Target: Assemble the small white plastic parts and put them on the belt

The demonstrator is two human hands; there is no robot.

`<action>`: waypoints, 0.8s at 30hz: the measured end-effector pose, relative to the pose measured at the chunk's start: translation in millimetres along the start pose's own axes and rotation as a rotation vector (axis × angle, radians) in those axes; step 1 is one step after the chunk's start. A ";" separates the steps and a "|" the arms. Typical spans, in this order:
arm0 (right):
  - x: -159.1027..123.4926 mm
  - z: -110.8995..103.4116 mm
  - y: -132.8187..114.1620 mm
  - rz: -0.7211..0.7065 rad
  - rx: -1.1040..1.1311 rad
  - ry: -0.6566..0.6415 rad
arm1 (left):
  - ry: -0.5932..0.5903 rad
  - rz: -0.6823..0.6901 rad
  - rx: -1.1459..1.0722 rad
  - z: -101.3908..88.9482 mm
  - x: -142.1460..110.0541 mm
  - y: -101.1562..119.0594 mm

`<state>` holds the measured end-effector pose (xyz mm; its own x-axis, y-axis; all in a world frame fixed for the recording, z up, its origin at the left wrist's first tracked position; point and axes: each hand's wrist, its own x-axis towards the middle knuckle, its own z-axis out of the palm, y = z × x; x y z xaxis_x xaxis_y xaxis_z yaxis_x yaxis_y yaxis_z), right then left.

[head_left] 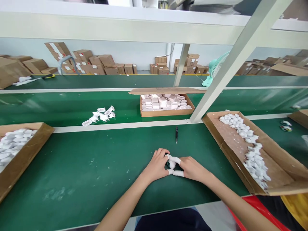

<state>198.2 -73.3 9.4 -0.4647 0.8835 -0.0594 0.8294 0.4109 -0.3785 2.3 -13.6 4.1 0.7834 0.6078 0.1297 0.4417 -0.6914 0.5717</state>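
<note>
My left hand (pixel 157 165) and my right hand (pixel 192 168) meet on the green table (pixel 96 160) near its front edge. Both are closed in a pinch around one small white plastic part (pixel 172 164) held between them. White finger cots cover the fingertips of both hands. Part of the piece is hidden by my fingers, so its shape is unclear.
A black pen (pixel 176 134) lies just beyond my hands. Open cardboard boxes of several white parts stand at right (pixel 231 150), left (pixel 26 154) and centre back (pixel 166 112). Loose white parts (pixel 99 115) lie on the belt. A slanted frame post (pixel 223 70) rises at right, near a mint fan (pixel 215 69).
</note>
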 end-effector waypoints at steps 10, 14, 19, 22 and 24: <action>29.3 -5.8 7.1 -0.265 -0.239 0.131 | -0.037 -0.147 -0.551 -14.1 1.1 -9.2; 44.7 -11.5 1.5 -0.286 0.048 0.298 | -0.043 -0.197 -1.062 -23.4 0.0 -12.5; 51.6 -4.8 1.9 -0.185 0.633 0.446 | 0.009 -0.247 -1.631 -17.7 0.8 -10.6; 50.1 -3.3 0.8 -0.195 0.802 0.394 | -0.072 -0.293 -1.774 -9.7 2.3 -7.8; 48.6 -4.3 -1.5 -0.209 0.850 0.368 | -0.124 -0.305 -1.824 -5.5 3.0 -5.8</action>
<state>175.7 -30.0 11.0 -0.3307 0.8858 0.3257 0.1701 0.3954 -0.9026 -0.3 -5.7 5.6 0.8378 0.5282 -0.1379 -0.3375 0.6997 0.6297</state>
